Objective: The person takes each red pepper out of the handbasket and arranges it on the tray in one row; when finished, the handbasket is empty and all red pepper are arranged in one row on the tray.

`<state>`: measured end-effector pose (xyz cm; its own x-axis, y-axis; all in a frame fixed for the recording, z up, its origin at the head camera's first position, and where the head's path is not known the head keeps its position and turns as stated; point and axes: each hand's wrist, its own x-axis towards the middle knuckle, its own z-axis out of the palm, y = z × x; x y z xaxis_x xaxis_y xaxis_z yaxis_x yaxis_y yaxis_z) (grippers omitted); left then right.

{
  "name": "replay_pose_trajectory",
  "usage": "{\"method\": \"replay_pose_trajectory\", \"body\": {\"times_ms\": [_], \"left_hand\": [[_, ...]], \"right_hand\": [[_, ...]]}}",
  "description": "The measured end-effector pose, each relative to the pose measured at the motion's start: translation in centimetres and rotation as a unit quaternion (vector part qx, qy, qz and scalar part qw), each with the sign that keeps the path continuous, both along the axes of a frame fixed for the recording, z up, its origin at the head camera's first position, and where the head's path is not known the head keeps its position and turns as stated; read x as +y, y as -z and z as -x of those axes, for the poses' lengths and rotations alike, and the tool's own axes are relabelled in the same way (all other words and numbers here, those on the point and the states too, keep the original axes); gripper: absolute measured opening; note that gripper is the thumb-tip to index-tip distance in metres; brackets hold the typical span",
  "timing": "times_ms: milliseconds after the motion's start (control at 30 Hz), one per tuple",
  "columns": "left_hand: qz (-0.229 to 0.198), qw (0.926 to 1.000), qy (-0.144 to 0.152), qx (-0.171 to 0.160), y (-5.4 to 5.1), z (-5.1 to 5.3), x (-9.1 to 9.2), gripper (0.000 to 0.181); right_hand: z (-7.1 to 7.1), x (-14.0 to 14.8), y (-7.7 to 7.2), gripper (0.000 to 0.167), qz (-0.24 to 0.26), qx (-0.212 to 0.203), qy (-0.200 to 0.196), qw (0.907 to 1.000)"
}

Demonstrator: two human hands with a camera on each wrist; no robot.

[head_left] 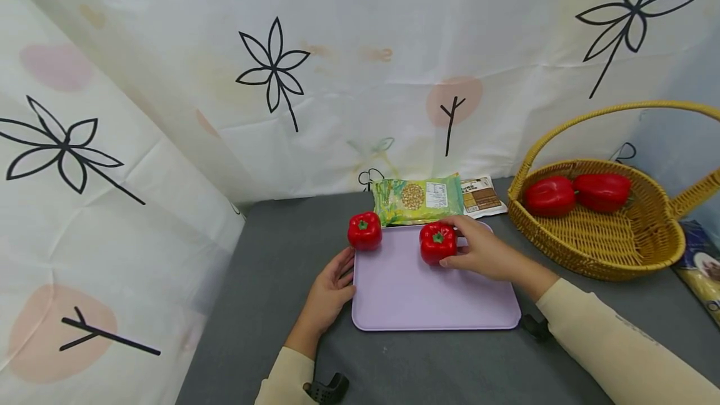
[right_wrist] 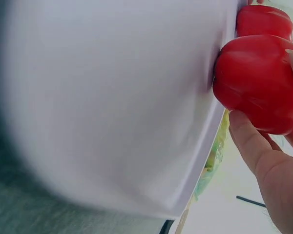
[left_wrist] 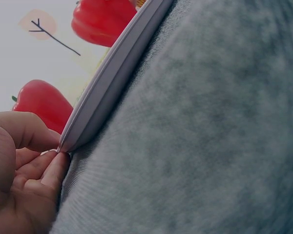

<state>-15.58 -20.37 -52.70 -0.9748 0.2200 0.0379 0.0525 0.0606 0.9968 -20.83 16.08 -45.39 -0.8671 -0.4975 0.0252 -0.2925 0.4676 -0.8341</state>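
A red bell pepper (head_left: 438, 244) with a green stem is gripped by my right hand (head_left: 482, 247), over the back half of a lilac tray (head_left: 433, 305). In the right wrist view, fingers and thumb hold the sides of this pepper (right_wrist: 259, 80). Another red bell pepper (head_left: 365, 231) stands at the tray's back left corner. My left hand (head_left: 332, 289) is at the tray's left edge, and the left wrist view shows its thumb and fingers pinching the tray rim (left_wrist: 95, 102).
Two red bell peppers (head_left: 550, 196) lie in a yellow wicker basket (head_left: 596, 267) with a tall handle, at the right. Behind the tray are a green food packet (head_left: 416, 199) and a brown-and-white packet (head_left: 482, 197). A blue-and-yellow package (head_left: 700, 267) lies at the far right.
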Motion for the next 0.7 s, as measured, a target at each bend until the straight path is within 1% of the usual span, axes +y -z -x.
{"method": "replay_pose_trajectory", "body": {"times_ms": [67, 200, 533, 700], "left_hand": [[-0.001, 1.0000, 0.001, 0.000, 0.0, 0.0, 0.0, 0.081], [0.000, 1.0000, 0.001, -0.001, 0.1, -0.1, 0.0, 0.081], [0.003, 1.0000, 0.000, 0.002, 0.0, 0.0, 0.0, 0.080], [0.008, 1.0000, -0.001, 0.004, 0.0, 0.0, 0.0, 0.080]], "right_hand": [[0.1, -0.3, 0.0, 0.078, -0.007, 0.006, 0.000, 1.0000], [0.4, -1.0, -0.1, 0.077, -0.016, 0.004, 0.004, 0.9999], [1.7, -3.0, -0.2, 0.078, -0.018, -0.025, 0.017, 0.9994], [2.5, -4.0, 0.0, 0.078, -0.030, -0.015, 0.025, 0.9991]]}}
